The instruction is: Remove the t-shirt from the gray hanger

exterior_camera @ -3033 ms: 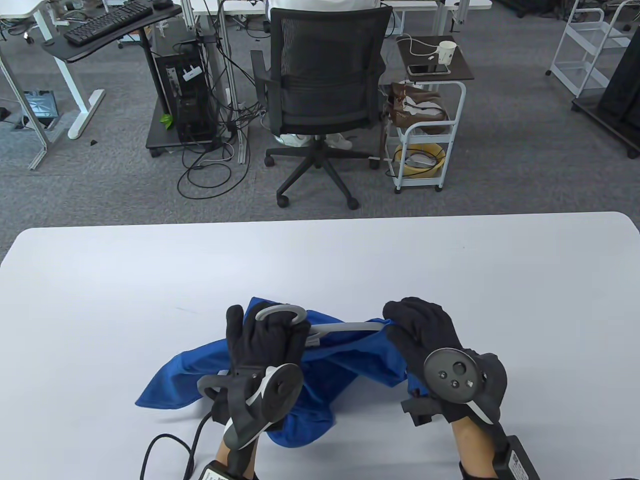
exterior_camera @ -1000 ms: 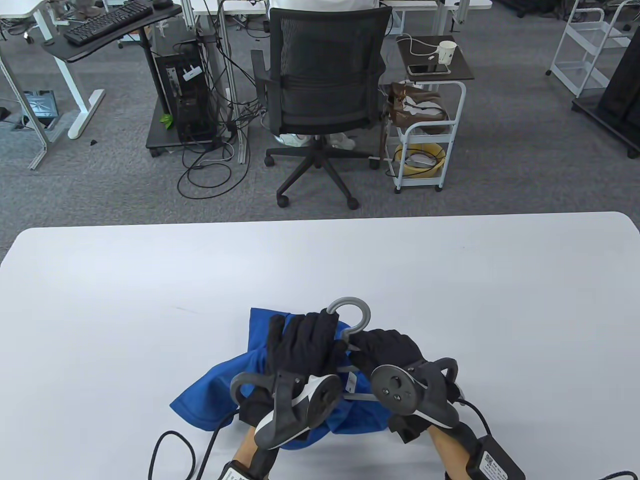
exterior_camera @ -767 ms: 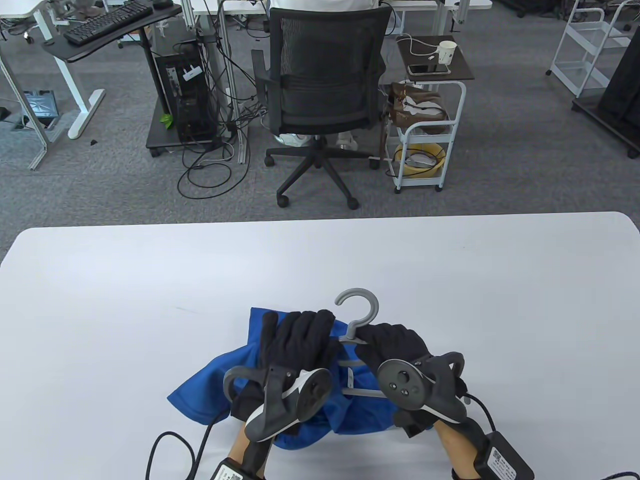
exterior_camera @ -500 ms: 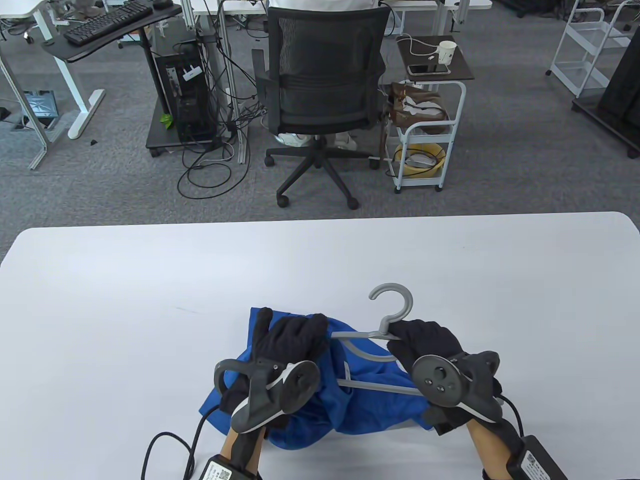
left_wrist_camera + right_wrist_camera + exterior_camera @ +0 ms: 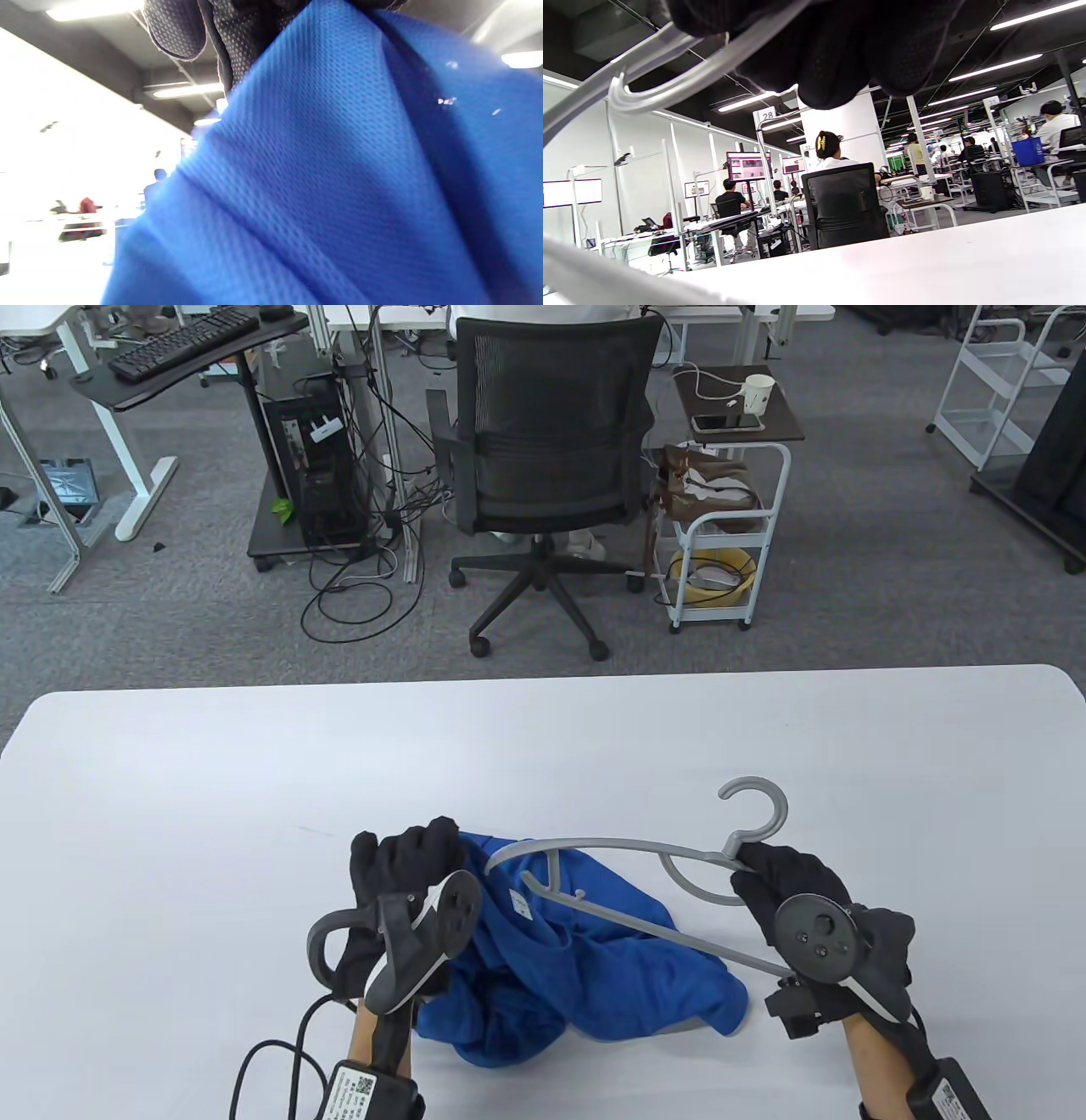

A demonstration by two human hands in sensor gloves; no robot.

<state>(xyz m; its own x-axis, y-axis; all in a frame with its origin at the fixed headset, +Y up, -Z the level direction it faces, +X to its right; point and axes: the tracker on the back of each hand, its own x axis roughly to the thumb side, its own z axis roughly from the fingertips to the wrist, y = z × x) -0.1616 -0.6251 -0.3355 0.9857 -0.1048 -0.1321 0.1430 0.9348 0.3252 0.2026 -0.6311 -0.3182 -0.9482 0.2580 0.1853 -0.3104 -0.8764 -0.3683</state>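
Note:
A blue t-shirt (image 5: 585,976) lies crumpled on the white table (image 5: 543,746) near the front edge. My left hand (image 5: 407,857) grips its cloth at the left; the blue mesh (image 5: 339,178) fills the left wrist view below my fingers (image 5: 237,38). My right hand (image 5: 785,878) grips the gray hanger (image 5: 628,848) just below its hook and holds it above and to the right of the shirt. The hanger's left end still overlaps the shirt's neck area. In the right wrist view the hanger (image 5: 683,80) runs under my fingers (image 5: 831,51).
A black office chair (image 5: 547,449) and a small white cart (image 5: 721,517) stand on the floor beyond the table's far edge. Black cables (image 5: 280,1069) trail from my left wrist along the front edge.
My right hand has pulled the hanger to the right, largely out of the shirt. My left hand has moved left, holding the cloth back. The shirt has spread out between them.

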